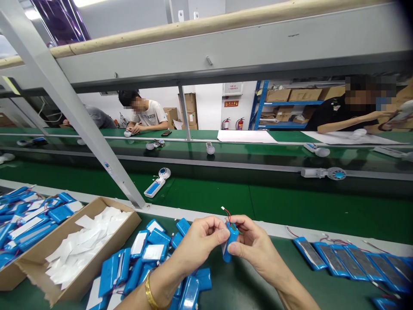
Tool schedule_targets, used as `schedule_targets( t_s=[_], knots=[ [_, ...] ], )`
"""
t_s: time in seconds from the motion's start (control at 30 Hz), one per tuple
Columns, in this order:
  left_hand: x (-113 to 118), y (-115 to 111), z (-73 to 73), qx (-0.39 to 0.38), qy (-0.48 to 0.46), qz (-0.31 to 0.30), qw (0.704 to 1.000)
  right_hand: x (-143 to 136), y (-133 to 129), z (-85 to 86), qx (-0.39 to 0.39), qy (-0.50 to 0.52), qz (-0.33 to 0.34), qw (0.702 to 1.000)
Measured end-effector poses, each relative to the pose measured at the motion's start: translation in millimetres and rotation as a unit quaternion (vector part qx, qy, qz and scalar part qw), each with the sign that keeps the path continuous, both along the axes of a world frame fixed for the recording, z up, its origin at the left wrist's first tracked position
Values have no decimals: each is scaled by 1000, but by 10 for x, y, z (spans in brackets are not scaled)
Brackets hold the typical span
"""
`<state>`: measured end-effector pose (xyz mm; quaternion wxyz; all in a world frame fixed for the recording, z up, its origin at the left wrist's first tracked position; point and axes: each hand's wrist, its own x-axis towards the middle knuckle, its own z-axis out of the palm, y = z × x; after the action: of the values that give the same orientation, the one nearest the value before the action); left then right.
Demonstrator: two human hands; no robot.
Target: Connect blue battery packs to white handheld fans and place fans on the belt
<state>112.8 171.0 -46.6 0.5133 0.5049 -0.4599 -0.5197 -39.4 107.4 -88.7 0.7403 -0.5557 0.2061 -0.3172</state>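
We record both hands at work over the green desk [245, 288]. Between them, above the desk's far edge strip, is one blue battery pack [229, 245], standing roughly on end with a slight tilt. A red and dark lead [228, 215] rises from its top to a small white connector [223, 208].

Left hand [198, 245]: fingers grasping the pack, thumb pressed near its upper left side. A gold bangle [149, 292] sits at this wrist. Right hand [256, 247]: fingers also grasping the pack, thumb across its lower right side, fingertips near the top; we cannot tell whether they touch the lead.

Below and to the left of the held piece we note a loose pile of similar packs [190, 292], some bearing white patches. Left of this pile stands a cardboard box [100, 253] holding white slips [84, 245], and past it a second heap of packs [35, 228]. At right, a slanted row of packs [342, 258] lies with dark grey faces up, leads pointing away from us.

Beyond the desk, on a green surface [209, 193], we see a white device [158, 183] with a round head. Farther off, a person in a white shirt [150, 114] leans over small parts.
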Motion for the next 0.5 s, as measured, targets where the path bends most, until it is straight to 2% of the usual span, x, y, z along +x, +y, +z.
schedule_targets(
  t_s=[0.2,0.33,0.43,0.5],
  knots=[
    [11,48,35,4,14,-6,1000,14,18,7,6,-16,15,1000],
    [48,93,10,12,-14,23,1000,8,32,3,18,-30,-9,999],
    [248,164,-18,28,-62,50,996,-6,6,3,43,-49,-43,997],
    [549,288,-31,34,-130,90,987,-14,-33,0,55,-66,-66,994]
  ],
)
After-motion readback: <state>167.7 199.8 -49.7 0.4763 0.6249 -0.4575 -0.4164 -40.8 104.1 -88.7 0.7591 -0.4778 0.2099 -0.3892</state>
